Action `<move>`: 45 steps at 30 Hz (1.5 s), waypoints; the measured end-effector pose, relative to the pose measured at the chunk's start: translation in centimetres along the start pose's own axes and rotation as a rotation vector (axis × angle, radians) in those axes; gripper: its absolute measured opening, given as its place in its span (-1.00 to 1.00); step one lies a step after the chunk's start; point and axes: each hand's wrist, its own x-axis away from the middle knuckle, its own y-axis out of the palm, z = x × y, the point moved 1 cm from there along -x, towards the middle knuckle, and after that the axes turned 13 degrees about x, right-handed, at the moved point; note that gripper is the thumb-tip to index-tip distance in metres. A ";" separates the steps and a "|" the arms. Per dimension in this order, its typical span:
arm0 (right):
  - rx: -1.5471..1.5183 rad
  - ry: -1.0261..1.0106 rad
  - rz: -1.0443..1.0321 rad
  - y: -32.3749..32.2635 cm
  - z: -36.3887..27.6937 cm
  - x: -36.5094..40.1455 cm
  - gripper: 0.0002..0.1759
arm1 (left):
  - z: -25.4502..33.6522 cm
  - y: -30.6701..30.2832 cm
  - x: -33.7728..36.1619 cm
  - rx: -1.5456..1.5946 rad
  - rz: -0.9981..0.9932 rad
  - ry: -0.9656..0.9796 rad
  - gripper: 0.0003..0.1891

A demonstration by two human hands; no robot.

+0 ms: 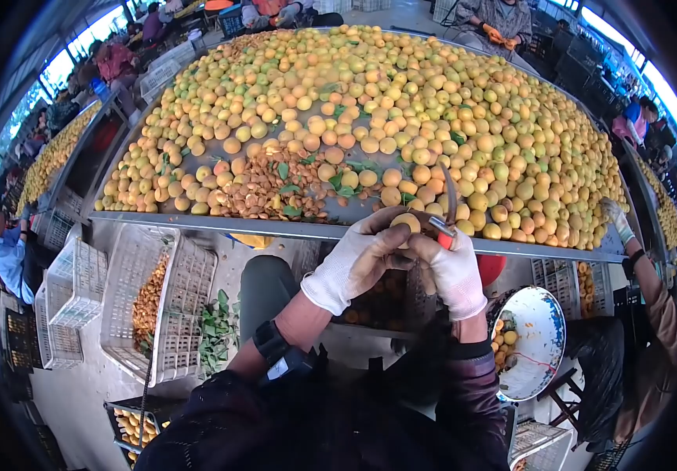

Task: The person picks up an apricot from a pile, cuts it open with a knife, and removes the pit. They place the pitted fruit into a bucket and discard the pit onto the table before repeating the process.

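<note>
we hold one apricot [407, 223] just over the near rim of the table [197, 223], the fingers of our gloved left hand [358, 257] curled tight around the fruit. our right hand [454, 273] is clenched on a red-handled knife [449, 200], its blade rising above the table's near rim. a mound of pits [256, 188] lies on the table.
</note>
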 end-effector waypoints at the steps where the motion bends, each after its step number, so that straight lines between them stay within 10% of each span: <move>1: -0.002 -0.003 0.002 -0.3 -0.1 0.7 -0.75 | -0.3 0.1 0.0 0.110 -0.011 -0.022 -0.51; 12: -0.126 0.080 0.219 -1.5 4.2 6.5 -0.72 | 1.7 -2.5 -0.1 0.000 0.340 0.085 -0.73; 17: -0.214 0.211 0.263 -0.6 6.3 8.1 -0.77 | 8.6 -10.3 -5.8 -0.886 0.572 0.221 -0.78; 23: -0.233 0.314 0.193 0.5 6.8 7.6 -0.77 | 11.0 -15.9 -12.0 -2.206 0.303 0.253 -0.63; 27: -0.246 0.302 0.201 0.6 7.5 7.1 -0.77 | 12.6 -12.5 -13.0 -2.252 0.374 -0.240 -0.58; 31: -0.260 0.330 0.216 0.5 8.3 7.5 -0.77 | 13.9 -9.3 -12.5 -1.784 0.302 -0.082 -0.36; 39: -0.339 0.450 0.126 2.1 9.3 6.5 -0.76 | 6.5 -8.6 -14.7 -2.145 -0.337 -0.070 -0.45; 45: -0.576 0.536 0.141 2.5 10.5 7.3 -0.83 | 7.4 -14.2 -15.1 -1.665 0.080 0.120 -0.38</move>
